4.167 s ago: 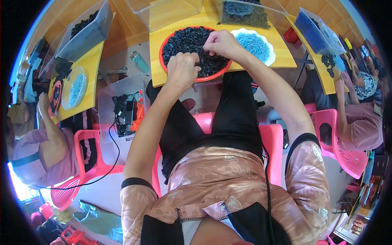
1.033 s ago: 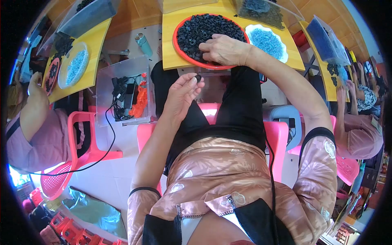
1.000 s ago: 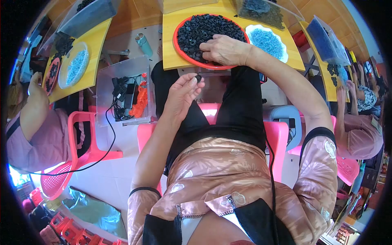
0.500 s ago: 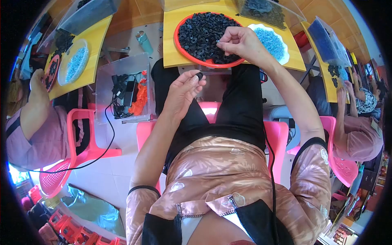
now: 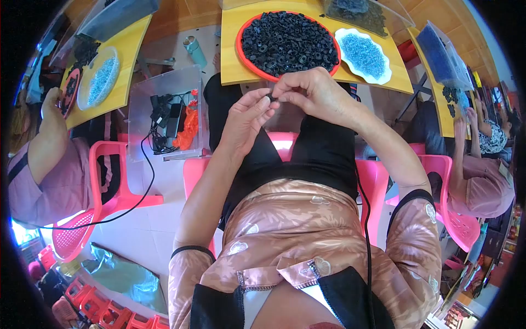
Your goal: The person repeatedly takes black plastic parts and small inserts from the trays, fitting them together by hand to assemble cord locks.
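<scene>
My left hand point(image 5: 245, 119) pinches a small black ring-like part point(image 5: 270, 97) between thumb and fingers, above my lap. Against the same part, my right hand point(image 5: 315, 97) has its thumb and forefinger pressed together; anything tiny between them is hidden. Just beyond my hands, a round red tray point(image 5: 239, 54) heaped with small black parts point(image 5: 287, 44) sits on the yellow table point(image 5: 229, 33). To its right stands a white scalloped dish point(image 5: 384, 74) filled with tiny light-blue pieces point(image 5: 362, 53).
A clear bin point(image 5: 139, 98) with black cables and an orange bag point(image 5: 188, 129) stands on the floor at left, near a teal bottle point(image 5: 194, 52). A black cord point(image 5: 148, 186) crosses the left side. People sit at yellow tables on both sides.
My right hand has moved from over the red tray back and down to meet my left hand at the black part. The left hand has barely moved.
</scene>
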Demonstrator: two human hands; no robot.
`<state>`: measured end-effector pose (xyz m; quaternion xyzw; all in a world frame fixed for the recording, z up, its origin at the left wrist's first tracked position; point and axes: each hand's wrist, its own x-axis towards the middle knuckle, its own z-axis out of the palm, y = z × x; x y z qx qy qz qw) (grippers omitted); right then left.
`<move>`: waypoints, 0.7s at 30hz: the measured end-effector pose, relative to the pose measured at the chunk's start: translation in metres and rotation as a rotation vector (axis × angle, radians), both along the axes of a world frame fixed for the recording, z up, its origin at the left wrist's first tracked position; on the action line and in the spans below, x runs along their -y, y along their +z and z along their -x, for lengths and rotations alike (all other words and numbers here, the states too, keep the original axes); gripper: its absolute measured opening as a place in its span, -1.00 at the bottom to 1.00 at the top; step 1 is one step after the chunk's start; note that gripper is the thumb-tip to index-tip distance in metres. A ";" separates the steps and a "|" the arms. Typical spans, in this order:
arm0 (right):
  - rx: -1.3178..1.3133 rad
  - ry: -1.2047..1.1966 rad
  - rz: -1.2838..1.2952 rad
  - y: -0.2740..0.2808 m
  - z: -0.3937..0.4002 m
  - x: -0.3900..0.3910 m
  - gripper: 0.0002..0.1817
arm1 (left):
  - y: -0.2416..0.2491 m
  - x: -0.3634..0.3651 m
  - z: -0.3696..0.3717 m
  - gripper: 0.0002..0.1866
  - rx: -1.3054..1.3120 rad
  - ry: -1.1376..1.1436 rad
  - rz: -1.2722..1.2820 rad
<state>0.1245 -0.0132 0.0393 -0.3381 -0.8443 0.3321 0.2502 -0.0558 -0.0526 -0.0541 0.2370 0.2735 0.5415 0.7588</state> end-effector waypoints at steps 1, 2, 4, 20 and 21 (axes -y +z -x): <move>0.009 -0.008 -0.003 0.002 0.001 0.000 -0.87 | 0.000 0.000 0.000 -0.78 -0.010 0.009 -0.001; 0.018 -0.015 -0.006 0.004 0.002 0.000 -0.87 | 0.001 0.001 -0.001 -0.78 -0.056 0.022 -0.023; 0.036 -0.028 0.005 0.006 0.003 0.002 -0.85 | 0.006 0.002 -0.002 -0.79 -0.149 0.050 -0.070; -0.094 -0.040 0.255 -0.006 -0.015 0.012 -0.77 | -0.002 0.008 -0.005 -0.79 -0.098 -0.186 -0.095; -0.097 -0.035 0.272 -0.005 -0.017 0.010 -0.80 | -0.001 0.008 -0.005 -0.80 -0.050 -0.196 -0.107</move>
